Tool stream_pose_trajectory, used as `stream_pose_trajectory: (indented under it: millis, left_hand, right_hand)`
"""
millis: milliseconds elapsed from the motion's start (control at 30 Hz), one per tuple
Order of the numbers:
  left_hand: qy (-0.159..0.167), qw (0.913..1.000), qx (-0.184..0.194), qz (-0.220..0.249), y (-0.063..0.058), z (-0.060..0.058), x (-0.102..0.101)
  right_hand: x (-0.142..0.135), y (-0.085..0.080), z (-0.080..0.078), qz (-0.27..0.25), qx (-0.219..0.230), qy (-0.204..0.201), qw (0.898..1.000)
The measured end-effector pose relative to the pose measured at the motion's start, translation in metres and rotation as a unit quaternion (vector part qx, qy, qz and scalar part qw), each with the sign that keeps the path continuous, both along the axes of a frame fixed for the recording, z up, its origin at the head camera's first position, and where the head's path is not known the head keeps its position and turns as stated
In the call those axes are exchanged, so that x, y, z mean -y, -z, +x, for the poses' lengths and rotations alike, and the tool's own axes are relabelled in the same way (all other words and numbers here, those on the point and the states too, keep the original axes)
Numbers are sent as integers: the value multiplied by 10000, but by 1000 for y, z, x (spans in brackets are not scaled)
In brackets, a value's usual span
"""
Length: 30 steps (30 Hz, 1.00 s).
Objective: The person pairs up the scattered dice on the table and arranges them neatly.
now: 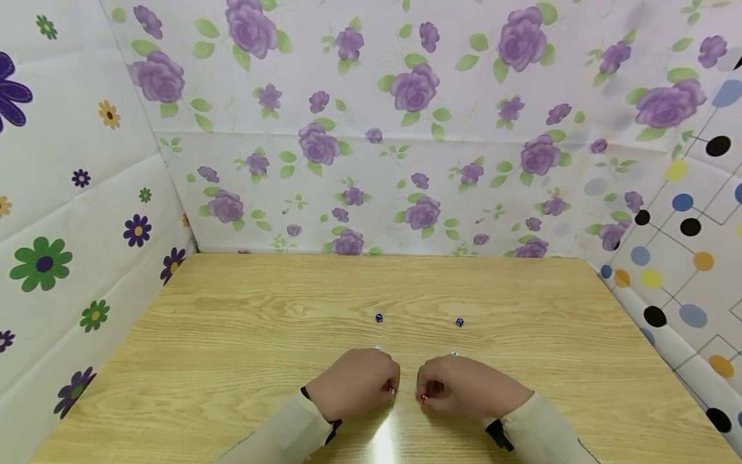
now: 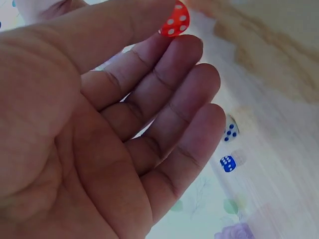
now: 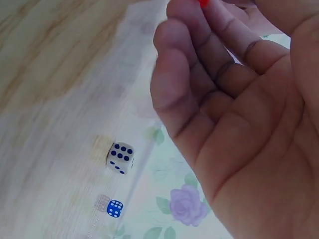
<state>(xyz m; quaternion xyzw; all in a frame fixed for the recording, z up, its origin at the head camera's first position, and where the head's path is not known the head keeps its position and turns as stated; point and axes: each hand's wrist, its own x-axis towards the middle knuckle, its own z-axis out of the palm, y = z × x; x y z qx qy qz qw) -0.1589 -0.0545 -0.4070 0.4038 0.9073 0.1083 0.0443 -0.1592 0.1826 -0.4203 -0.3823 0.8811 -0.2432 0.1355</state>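
Observation:
My left hand [image 1: 361,381] pinches a red die with white dots [image 2: 175,21] between thumb and fingertips, low over the table. Facing it, a short gap away, my right hand [image 1: 464,385] pinches another red die [image 1: 424,398]; only a sliver of it shows in the right wrist view. A white die with blue dots [image 2: 231,129] lies just beyond the left hand, mostly hidden by it in the head view. Past the right hand's knuckles lies a second white die [image 3: 120,157]. Farther back sit two blue dice, one on the left [image 1: 379,318] and one on the right [image 1: 460,321].
The wood-grain table [image 1: 261,309] meets a back wall sheet with purple roses [image 1: 414,90]. Sheets with flowers [image 1: 40,264] on the left and coloured dots [image 1: 692,316] on the right stand along its sides.

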Motion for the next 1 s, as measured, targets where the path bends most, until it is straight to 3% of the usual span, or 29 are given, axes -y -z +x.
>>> stream_pose_trajectory:
  millis: [600, 1000]
  left_hand:
    - [45, 9979, 632, 92, -3, 1, 0]
    - [312, 9979, 561, -18, 2, 2, -3]
  right_hand:
    - [5, 3, 2, -84, 303, -46, 9995]
    - [8, 4, 4, 27, 187, -178, 9997]
